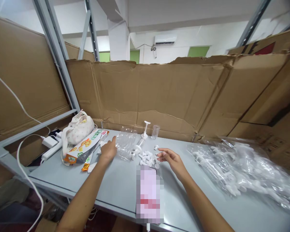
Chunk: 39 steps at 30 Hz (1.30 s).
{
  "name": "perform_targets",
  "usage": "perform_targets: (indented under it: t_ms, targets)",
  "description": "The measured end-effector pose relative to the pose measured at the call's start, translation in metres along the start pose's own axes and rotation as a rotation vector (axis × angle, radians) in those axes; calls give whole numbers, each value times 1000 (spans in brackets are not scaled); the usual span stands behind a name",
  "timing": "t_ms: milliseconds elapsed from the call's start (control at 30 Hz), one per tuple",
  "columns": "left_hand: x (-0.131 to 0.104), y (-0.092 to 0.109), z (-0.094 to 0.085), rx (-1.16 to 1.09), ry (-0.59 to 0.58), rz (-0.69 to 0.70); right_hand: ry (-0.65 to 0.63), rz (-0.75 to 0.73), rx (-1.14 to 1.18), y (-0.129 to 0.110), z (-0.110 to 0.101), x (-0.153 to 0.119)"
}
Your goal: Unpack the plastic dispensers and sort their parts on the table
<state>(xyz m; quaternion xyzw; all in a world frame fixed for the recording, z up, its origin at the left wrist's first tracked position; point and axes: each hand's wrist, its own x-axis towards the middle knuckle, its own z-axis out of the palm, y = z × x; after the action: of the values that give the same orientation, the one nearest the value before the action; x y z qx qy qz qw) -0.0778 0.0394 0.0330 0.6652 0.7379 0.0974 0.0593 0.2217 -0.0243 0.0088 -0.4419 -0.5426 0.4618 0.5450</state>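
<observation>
My left hand (108, 150) is over the left part of the grey table, one finger stretched forward and the others partly hidden. It is beside a crumpled clear plastic bag (126, 145), and I see nothing held in it. My right hand (171, 158) is open, its fingers pointing left at the edge of a heap of small white plastic parts (147, 158). Behind the heap, a white pump head (145, 129) stands upright near a clear plastic bottle (155, 131). Another clear piece with white ends (139, 145) leans or lies in front of the pump.
A phone with a blurred screen (148, 190) lies at the table's front, a cable below it. Bagged clear and white parts (241, 167) cover the right side. On the left are a snack box (89, 145), a white cloth bag (81, 129) and a power strip (52, 149). Cardboard (159, 93) walls the back.
</observation>
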Motion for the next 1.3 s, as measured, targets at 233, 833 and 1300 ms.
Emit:
perform_targets:
  t_ms: [233,833,1300]
  targets:
    - [-14,31,-1,10,208,230,11,1,-43,-2,1,-1]
    - [-32,84,11,-208,141,404,-14,-58,-145,10,1,1]
    - [-82,99,-51,-892,-259,931,336,-731,-750,2,4,-10]
